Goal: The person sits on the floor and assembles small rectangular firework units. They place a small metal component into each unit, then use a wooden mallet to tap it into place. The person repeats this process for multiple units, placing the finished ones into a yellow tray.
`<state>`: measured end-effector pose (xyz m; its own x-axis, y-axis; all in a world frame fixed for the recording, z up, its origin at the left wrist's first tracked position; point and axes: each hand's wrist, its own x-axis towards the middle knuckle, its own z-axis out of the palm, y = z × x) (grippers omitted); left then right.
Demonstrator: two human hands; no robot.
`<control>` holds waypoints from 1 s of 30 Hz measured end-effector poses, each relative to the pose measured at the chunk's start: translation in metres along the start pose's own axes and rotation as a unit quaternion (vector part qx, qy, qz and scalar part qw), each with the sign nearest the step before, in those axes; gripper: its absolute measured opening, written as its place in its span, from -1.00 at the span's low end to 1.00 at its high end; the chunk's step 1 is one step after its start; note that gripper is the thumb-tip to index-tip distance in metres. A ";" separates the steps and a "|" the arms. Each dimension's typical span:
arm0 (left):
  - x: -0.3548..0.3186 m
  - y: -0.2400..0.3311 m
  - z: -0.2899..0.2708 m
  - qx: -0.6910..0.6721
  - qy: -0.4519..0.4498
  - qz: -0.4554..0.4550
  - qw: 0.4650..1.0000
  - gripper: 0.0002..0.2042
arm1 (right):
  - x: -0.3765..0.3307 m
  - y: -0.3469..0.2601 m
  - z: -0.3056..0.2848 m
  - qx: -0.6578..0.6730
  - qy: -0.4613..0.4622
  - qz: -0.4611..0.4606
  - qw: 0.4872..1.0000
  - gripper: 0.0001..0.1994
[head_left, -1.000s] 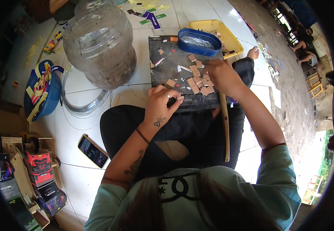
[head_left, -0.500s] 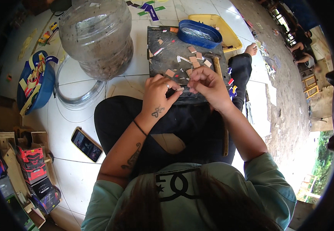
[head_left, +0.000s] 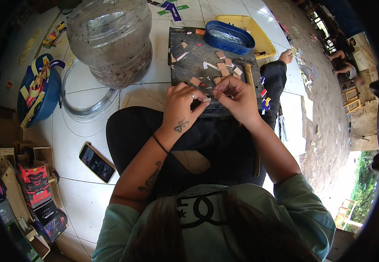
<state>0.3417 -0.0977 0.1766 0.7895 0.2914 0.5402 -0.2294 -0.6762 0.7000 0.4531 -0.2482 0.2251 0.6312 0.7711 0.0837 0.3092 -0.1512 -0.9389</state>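
Close to the near edge of a dark board [head_left: 187,65], my left hand [head_left: 181,102] pinches a small tan piece [head_left: 207,100] between thumb and fingers. Just to its right, my right hand [head_left: 237,96] is closed in a pinch over the board; whatever its fingertips hold is too small to make out. The fingertips of the two hands are a short gap apart. Several small tan squares [head_left: 195,81] and scraps lie on the board beyond them. A blue oval tub [head_left: 228,49] of thin silvery pieces sits at the board's far right.
A hammer [head_left: 249,78] lies along the board's right side, with a yellow tray [head_left: 265,43] behind. To the left are a big clear plastic jug [head_left: 111,43], a coil of wire [head_left: 84,111], a blue basin [head_left: 49,105] of coloured strips, a phone [head_left: 97,162] and a wooden toy truck [head_left: 36,187].
My right hand has drawn slightly nearer to me and its fingers have curled closer together. My left hand keeps its pinch on the tan piece, almost in the same place.
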 end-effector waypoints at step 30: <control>0.004 0.003 0.003 -0.131 -0.006 -0.096 0.987 -0.93 | -0.029 -0.026 -0.002 -0.235 0.079 -0.102 0.963 -0.74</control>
<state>0.3459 -0.1008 0.1796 0.8390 0.3885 0.3809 -0.2123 -0.4108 0.8866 0.4277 -0.2681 0.2471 0.6125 0.7160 0.3350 0.7028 -0.2993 -0.6453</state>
